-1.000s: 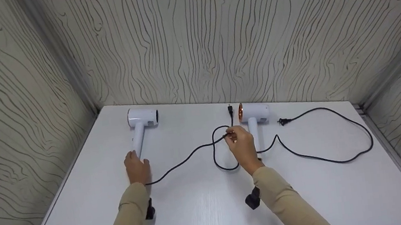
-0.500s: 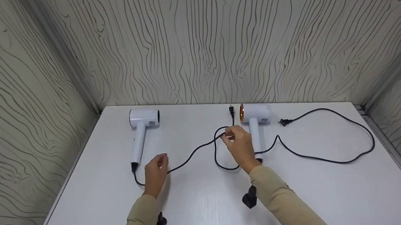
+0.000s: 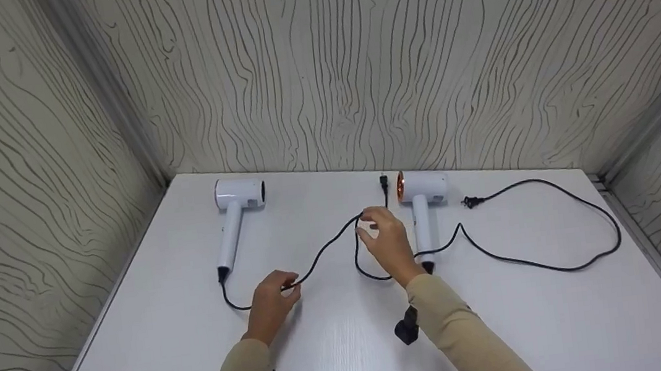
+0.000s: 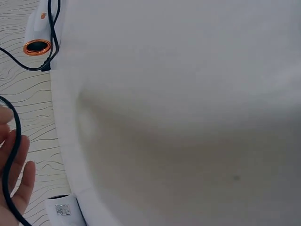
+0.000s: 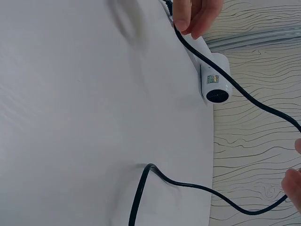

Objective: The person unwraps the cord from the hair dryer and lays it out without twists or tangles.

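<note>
Two white hair dryers lie on the white table in the head view: a left dryer and a right dryer with an orange-rimmed end. From the left dryer's handle runs a black power cord. My left hand pinches this cord between thumb and fingers, not far from the handle. Further along, my right hand holds it at a bend, beside the right dryer's handle. In the right wrist view the cord arcs between the hands, and the right fingers show only at the frame's edge.
A plug lies at the back, left of the right dryer. The right dryer's cord makes a wide loop across the table's right side, its plug near that dryer. A wood-patterned wall stands behind the table.
My left hand has come away from the left dryer's handle, moved right and nearer the body, and taken hold of the cord. My right hand has shifted slightly left with the cord.
</note>
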Demonstrator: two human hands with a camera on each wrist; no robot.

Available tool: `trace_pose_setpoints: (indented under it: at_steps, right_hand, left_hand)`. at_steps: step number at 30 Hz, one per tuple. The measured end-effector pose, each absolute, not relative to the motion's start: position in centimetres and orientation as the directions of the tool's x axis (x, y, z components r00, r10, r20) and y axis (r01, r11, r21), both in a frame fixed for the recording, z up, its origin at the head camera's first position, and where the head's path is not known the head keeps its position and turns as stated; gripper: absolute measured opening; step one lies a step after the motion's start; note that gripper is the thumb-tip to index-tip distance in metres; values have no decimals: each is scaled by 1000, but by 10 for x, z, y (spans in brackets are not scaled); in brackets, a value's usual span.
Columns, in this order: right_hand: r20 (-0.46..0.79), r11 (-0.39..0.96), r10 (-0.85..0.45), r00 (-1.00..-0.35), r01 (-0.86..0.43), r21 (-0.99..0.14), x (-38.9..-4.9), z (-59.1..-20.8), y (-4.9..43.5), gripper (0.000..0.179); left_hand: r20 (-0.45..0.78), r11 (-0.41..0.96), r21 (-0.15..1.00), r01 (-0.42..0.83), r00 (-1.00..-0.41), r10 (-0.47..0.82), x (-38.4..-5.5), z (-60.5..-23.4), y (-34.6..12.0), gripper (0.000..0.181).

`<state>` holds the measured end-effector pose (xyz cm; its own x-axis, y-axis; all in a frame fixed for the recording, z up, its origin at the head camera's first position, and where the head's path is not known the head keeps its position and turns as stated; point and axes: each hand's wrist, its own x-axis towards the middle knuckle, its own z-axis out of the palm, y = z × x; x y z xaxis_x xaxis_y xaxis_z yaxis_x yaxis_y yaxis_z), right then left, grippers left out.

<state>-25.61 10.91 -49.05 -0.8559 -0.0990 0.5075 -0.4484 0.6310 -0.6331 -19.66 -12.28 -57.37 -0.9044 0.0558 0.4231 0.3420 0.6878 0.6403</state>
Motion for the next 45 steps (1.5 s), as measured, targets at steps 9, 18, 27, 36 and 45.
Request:
trace_pose_setpoints:
  at_steps: [9,18,27,36,45]
  right_hand:
    - [331,702,-251,-910,-406,-585,-256,-501,98,56]
    - [173,740,-334,-927,-371,-561,-258,-517,97,77]
    - [131,779,-320,-938,-339,-527,-250,-536,100,65]
    - [263,862,-222,-939,-315,-396,-236,-559,109,30]
    - [353,885,-162,-921,-293,-361,-225,-570,108,14]
  left_hand:
    - [337,704,665,251,-941,17,-195,-580,-126,11]
    - [228,603,787,131,-970,-86,-192,-584,-117,11]
    - [71,412,908,-72,-944,-322,-208,-582,-113,13]
    - [89,441,893,-87,-927,-363,-228,-579,-110,13]
    - [155,547,831,-99,-904,-398,-246,-580,-107,6]
